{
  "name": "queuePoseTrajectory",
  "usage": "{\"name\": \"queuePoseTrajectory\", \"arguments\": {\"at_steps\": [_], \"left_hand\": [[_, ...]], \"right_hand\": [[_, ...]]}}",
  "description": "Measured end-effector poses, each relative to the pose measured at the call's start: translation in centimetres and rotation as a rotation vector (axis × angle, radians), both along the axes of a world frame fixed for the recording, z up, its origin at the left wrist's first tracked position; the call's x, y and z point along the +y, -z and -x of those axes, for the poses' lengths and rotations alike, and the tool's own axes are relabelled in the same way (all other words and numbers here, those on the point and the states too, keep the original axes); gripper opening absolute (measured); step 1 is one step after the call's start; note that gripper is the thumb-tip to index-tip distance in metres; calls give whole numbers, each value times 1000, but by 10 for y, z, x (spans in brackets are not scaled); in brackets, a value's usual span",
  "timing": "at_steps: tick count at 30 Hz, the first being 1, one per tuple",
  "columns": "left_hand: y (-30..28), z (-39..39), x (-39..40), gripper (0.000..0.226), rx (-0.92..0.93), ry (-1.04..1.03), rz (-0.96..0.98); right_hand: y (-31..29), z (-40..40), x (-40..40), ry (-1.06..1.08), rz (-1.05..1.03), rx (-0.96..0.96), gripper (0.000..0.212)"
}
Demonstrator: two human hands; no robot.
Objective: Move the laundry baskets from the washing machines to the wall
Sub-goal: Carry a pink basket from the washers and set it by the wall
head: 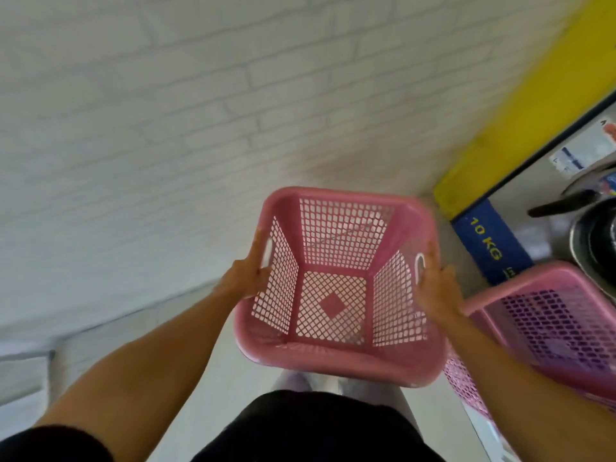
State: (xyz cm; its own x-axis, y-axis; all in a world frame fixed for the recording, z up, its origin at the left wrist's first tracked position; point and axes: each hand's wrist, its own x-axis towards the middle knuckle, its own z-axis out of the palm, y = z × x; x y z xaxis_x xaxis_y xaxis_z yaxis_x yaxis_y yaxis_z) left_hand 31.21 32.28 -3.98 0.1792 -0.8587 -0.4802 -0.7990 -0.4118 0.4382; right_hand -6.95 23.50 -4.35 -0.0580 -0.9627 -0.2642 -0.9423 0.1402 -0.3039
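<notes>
Left hand [246, 278] is clamped on the left rim of a pink basket [336, 361], fingers by the handle slot; right hand [436, 288] is clamped on the right rim next to the other slot. So both hands are closed on the same basket, one per side, arms stretched fwd. The basket is empty – mesh bottom and sides show straight through – and looks held off the floor in front of the person's body, tilted a bit toward the camera.

Just to the right, partly behind the right forearm, sits a second pink basket [550, 328], also empty as far as can be seen, close to a washing machine [593, 241] w/ a blue "10 KG" label [490, 241] below a yellow panel [520, 128]. Ahead and to the left is the white brick wall [166, 111], meeting the pale floor [206, 361] at its base.

Judging by this, the step in hand is the carry – first basket lifted away from the machines, heading for the wall. Next move prob. calls for a few steps fwd-left, keeping the basket level, then lowering it to the floor against the wall base before letting go w/ both hands. After that the second basket by the machine needs the same. Frame is motion-blurred, so exact finger placement in the slots can't be told.
</notes>
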Motion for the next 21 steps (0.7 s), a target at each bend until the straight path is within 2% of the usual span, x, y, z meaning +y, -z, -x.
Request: {"name": "queuePoseTrajectory", "arguments": {"at_steps": [4, 10, 13, 15, 21], "left_hand": [[0, -19, 82, 95, 42, -135, 35], [7, -16, 177, 100, -11, -461, 30], [2, -16, 216, 101, -18, -614, 12], [-3, -15, 241, 101, -37, -696, 42], [-8, -26, 313, 97, -78, -904, 50]], "right_hand": [[10, -42, 19, -148, 28, 12, 79], [10, -96, 33, -417, 52, -75, 70], [6, -123, 44, -537, 33, -118, 73], [6, -141, 48, -617, -10, -103, 79], [9, -204, 74, -818, -40, -71, 74]]}}
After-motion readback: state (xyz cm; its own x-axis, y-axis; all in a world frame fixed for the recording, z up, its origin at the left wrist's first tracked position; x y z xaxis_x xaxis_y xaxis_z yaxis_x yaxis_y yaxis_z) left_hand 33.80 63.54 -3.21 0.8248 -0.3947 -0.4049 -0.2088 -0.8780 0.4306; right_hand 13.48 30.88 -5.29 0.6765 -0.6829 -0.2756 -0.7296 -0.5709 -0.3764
